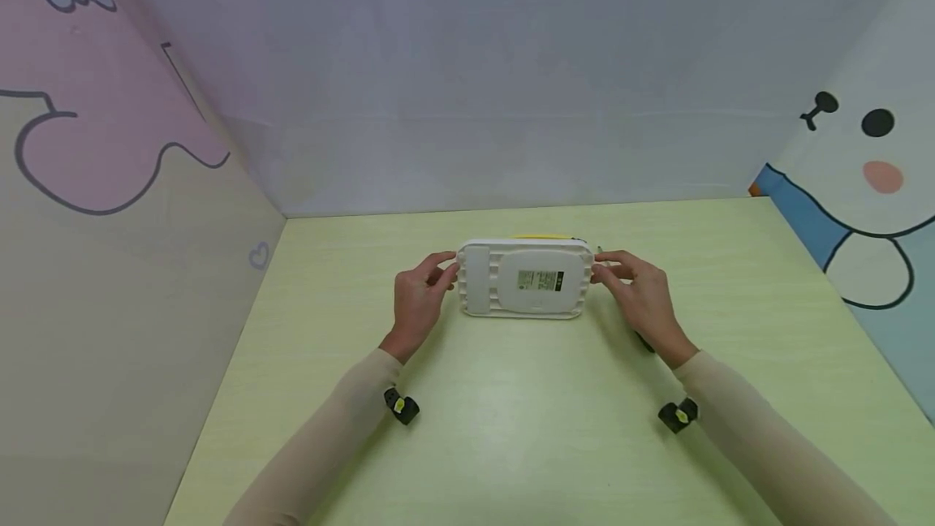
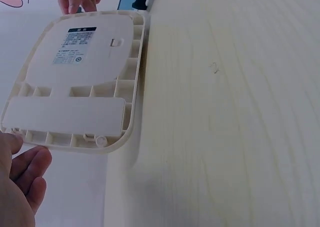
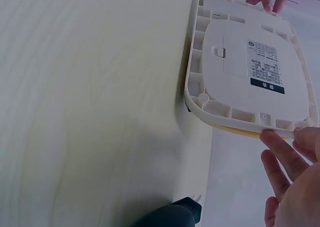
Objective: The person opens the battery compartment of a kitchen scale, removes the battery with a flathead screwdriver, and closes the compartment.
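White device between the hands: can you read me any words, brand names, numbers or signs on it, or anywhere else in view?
Label on the upturned underside of the white device: dark header strip, lines of fine print and a round mark, all too small and blurred to read in every view.
Wall panels: cartoon drawings only, no lettering.
Table, left hand, right hand: no text.
Nothing can be quoted.
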A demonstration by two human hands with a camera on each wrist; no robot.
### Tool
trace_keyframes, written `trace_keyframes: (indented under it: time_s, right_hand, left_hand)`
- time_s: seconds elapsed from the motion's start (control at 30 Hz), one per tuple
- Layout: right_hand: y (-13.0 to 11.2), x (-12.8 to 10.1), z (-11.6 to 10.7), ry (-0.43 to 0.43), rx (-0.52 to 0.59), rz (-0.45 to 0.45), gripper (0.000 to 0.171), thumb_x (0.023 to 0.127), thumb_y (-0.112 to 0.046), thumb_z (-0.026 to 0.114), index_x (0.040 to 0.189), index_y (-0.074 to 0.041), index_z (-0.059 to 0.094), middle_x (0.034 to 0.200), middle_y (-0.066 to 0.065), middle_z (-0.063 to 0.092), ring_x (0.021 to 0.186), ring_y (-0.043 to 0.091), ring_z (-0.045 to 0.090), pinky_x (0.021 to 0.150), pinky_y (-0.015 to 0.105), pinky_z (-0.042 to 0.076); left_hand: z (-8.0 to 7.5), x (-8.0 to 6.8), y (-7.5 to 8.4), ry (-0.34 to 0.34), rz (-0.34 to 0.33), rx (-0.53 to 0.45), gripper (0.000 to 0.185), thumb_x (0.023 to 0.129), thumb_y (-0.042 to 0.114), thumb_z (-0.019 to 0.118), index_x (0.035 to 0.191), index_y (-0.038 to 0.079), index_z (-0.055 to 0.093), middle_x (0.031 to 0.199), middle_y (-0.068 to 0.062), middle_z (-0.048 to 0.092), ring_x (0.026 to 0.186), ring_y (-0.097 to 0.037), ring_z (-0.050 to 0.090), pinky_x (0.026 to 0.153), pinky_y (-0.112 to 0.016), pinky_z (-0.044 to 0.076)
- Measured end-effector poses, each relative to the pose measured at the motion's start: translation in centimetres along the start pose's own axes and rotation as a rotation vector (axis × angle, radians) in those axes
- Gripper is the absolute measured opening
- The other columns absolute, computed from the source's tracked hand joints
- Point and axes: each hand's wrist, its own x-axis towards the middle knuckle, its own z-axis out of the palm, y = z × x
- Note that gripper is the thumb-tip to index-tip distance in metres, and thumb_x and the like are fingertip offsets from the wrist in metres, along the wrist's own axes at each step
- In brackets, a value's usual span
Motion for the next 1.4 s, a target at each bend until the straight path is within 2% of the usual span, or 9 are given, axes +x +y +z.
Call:
trace_keyframes:
  time_s: [0.17,0.33,0.57,0.7,0.8,0.93,1.1,1.23,1.4]
  right_hand:
    - [0.0,0.1,0.1,-0.025,-0.010,0.024,0.030,0.097,-0.027,0.063,0.119,-0.008,0.067,0.090,0.014,0.076,0.107,0.033,0.066,0.085,0.046,0.047]
    - [0.0,0.2,0.0,-0.037,-0.036,0.036,0.032,0.094,-0.027,0.066,0.119,-0.008,0.068,0.087,0.013,0.076,0.098,0.033,0.069,0.079,0.041,0.049]
    - [0.1,0.7,-0.2,-0.136,-0.079,0.107,0.034,0.096,-0.028,0.063,0.121,-0.005,0.067,0.088,0.014,0.076,0.098,0.034,0.068,0.075,0.034,0.047]
    - [0.3,1.0,0.0,-0.190,-0.083,0.142,0.033,0.096,-0.028,0.063,0.120,-0.005,0.067,0.086,0.013,0.075,0.089,0.032,0.067,0.067,0.030,0.045]
    - [0.6,1.1,0.3,-0.230,-0.094,0.169,0.034,0.095,-0.027,0.063,0.120,-0.004,0.066,0.085,0.012,0.075,0.083,0.028,0.065,0.063,0.029,0.044]
    - [1.0,1.1,0.8,-0.280,-0.123,0.208,0.037,0.095,-0.028,0.063,0.121,-0.002,0.065,0.086,0.012,0.074,0.082,0.026,0.063,0.063,0.028,0.044]
    - [1.6,0.7,1.5,-0.324,-0.134,0.255,0.038,0.094,-0.027,0.062,0.120,0.000,0.066,0.091,0.013,0.072,0.082,0.025,0.061,0.064,0.027,0.045]
    - [1.8,0.5,1.9,-0.337,-0.142,0.245,0.035,0.094,-0.022,0.062,0.118,0.002,0.066,0.089,0.014,0.072,0.079,0.023,0.061,0.063,0.027,0.045]
    - [1.8,0.4,2.1,-0.333,-0.196,0.211,0.033,0.093,-0.020,0.061,0.115,0.004,0.068,0.091,0.016,0.072,0.077,0.023,0.062,0.062,0.028,0.046]
  left_hand:
    - [0.1,0.2,0.2,-0.012,-0.026,0.015,0.019,0.093,0.019,0.068,0.108,0.010,0.074,0.069,-0.007,0.073,0.057,-0.025,0.069,0.046,-0.020,0.042]
    - [0.3,0.3,0.2,-0.046,-0.060,0.038,0.019,0.093,0.020,0.068,0.107,0.010,0.075,0.065,-0.005,0.071,0.055,-0.020,0.067,0.043,-0.020,0.040]
    - [0.4,0.1,0.3,-0.138,-0.193,0.027,0.021,0.093,0.022,0.066,0.109,0.010,0.075,0.064,-0.005,0.071,0.057,-0.027,0.067,0.041,-0.020,0.030]
    - [0.5,-0.2,0.2,-0.190,-0.292,0.014,0.023,0.094,0.023,0.065,0.111,0.011,0.074,0.065,-0.004,0.070,0.060,-0.028,0.068,0.042,-0.021,0.035]
    - [0.7,-0.4,-0.2,-0.217,-0.335,0.036,0.022,0.093,0.023,0.065,0.110,0.012,0.074,0.065,-0.003,0.070,0.059,-0.025,0.068,0.043,-0.023,0.038]
    - [1.1,-0.7,-0.6,-0.249,-0.369,0.073,0.020,0.092,0.023,0.067,0.107,0.012,0.075,0.064,0.000,0.068,0.057,-0.020,0.066,0.045,-0.024,0.040]
    - [1.4,-1.0,-0.9,-0.283,-0.419,0.067,0.019,0.091,0.023,0.068,0.103,0.011,0.076,0.064,-0.001,0.067,0.055,-0.017,0.064,0.047,-0.023,0.041]
    - [1.4,-1.4,-1.0,-0.309,-0.452,0.065,0.018,0.089,0.022,0.069,0.101,0.011,0.077,0.063,-0.001,0.067,0.053,-0.015,0.063,0.048,-0.023,0.042]
    - [1.5,-1.7,-1.1,-0.322,-0.441,0.077,0.018,0.089,0.021,0.067,0.099,0.011,0.077,0.061,0.001,0.067,0.052,-0.013,0.062,0.049,-0.024,0.044]
